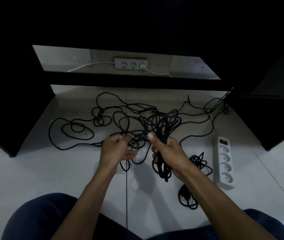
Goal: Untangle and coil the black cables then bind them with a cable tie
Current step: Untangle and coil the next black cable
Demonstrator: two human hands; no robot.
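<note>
A: How far along is this looking?

B: Partway, I'd judge. The right hand [165, 149] is gripping a bundle [163, 129] of gathered loops, fingers curled round it. The left hand [118, 148] is pinching a loose strand [134, 135] beside it.

A: And what's left?

B: Most of the cable [89, 129] is lying sprawled over the floor [51, 170] in thin, matte black loops, crossing each other. Two small clumps [200, 163] are sitting near the power strip [224, 161], a white plastic bar. I'm not seeing any tie, so binding is looking far off.
</note>
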